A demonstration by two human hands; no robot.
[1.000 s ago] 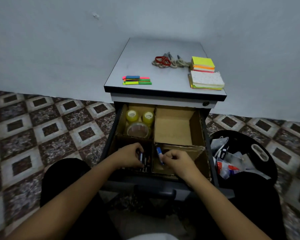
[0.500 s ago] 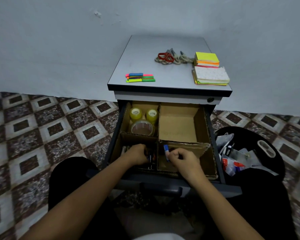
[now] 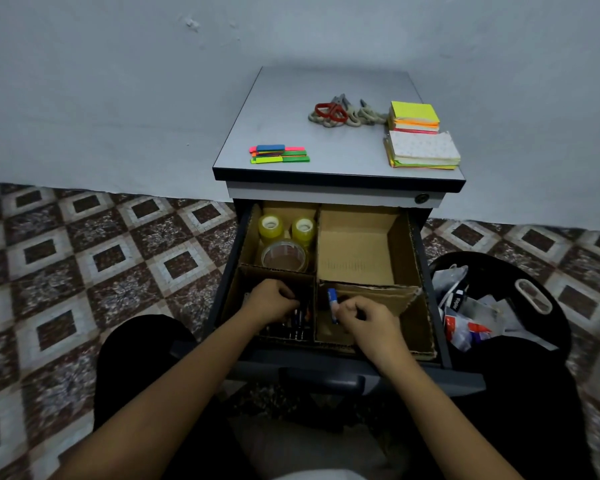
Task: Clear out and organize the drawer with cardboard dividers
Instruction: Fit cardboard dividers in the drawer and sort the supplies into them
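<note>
Drawer (image 3: 426, 271) of the small cabinet is pulled open toward the person, and cardboard dividers (image 3: 315, 268) split it into four compartments. In the far-left compartment stand two yellow tape rolls (image 3: 286, 227) with a clear tape roll (image 3: 284, 255) in front of them. The far-right compartment shows only bare cardboard. The left hand (image 3: 271, 301) is down in the near-left compartment, fingers curled over dark pens (image 3: 297, 323); whether its grip holds one, I cannot tell. The right hand (image 3: 364, 318) is in the near-right compartment, its grip closed on a blue marker (image 3: 332, 304) that stands nearly upright beside the middle divider. On the cabinet top (image 3: 284, 109) lie colored markers (image 3: 279, 154), scissors (image 3: 331, 110) and sticky note pads (image 3: 416, 136). A black bin (image 3: 548, 306) with papers stands at the right of the drawer.
</note>
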